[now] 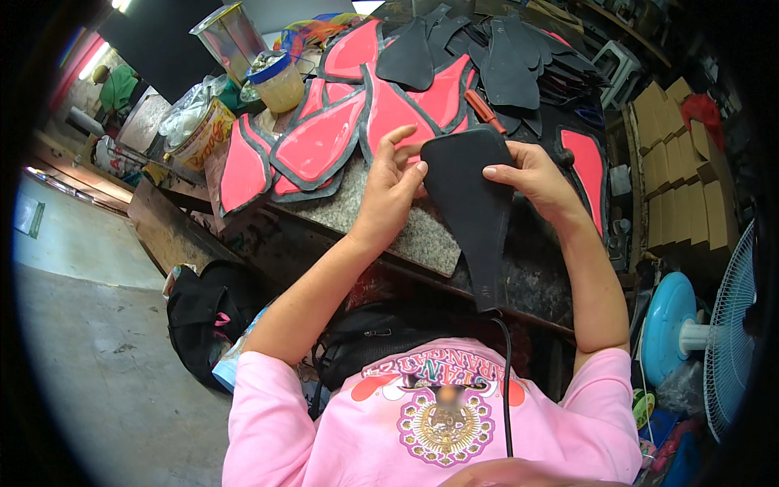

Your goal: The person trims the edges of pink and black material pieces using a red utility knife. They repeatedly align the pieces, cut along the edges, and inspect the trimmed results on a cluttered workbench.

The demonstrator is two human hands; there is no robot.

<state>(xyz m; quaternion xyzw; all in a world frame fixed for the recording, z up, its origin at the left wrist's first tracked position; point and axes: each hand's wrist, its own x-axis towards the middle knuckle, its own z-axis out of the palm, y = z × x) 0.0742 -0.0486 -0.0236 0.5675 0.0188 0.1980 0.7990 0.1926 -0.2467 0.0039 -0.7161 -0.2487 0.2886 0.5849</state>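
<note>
Between my hands is a black flat cut-out piece (469, 183), broad at its far end and narrowing toward me. My right hand (540, 178) grips its right edge, thumb lying on the front face and fingers behind. At the left edge, my left hand (391, 183) is closed, its thumb tip at the rim and a finger passing behind; the index finger is bent upward. Just beyond lie several pink-red shaped panels with dark grey borders, such as this panel (319, 140). Similar black pieces (510, 65) are heaped at the far right of the table.
A red-handled tool (485, 111) lies beyond the held piece. Another pink panel (584, 174) is at right. A blue-lidded jar (276, 84), metal tin (230, 39) and yellow tub (203, 134) stand at left. A fan (734, 325) and stacked cardboard (686, 174) are on the right.
</note>
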